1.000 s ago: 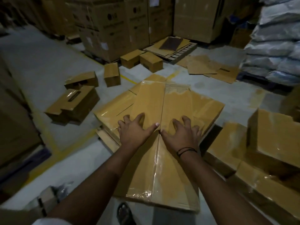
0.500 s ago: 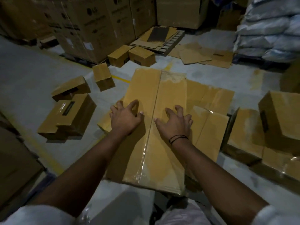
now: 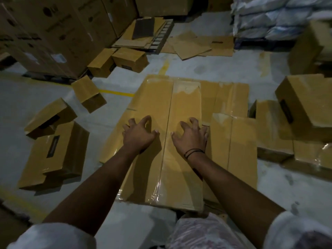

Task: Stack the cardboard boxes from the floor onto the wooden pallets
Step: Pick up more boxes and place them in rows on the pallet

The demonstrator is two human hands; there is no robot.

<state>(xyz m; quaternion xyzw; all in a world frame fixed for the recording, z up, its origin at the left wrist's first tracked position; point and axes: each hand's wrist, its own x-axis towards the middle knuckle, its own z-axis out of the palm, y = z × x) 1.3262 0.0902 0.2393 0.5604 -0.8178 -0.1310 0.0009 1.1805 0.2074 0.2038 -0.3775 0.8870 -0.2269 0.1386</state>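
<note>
- A large taped cardboard box lies flat in the middle of the view, its long seam running away from the person, on top of other boxes of the same kind.
- The left hand rests on the box top just left of the seam, fingers spread and curled, fingertips pressing the cardboard; it is open and grips nothing.
- The right hand sits just right of the seam in the same clawed, spread pose, also open, with a dark band around the wrist.
- Both thumbs point inward toward the seam, near each other but apart.
- A second flat box lies just beside the large one on its right, lower down.
- More boxes are piled to the far right, one tilted on top of the others.
- On the grey floor to the left lie scattered smaller boxes, some tipped on edge.
- Farther back, a wooden pallet carries flattened cardboard sheets.
- Tall stacked cartons stand at upper left, and wrapped white sacks at upper right.
- White sleeves show at the bottom edge.
</note>
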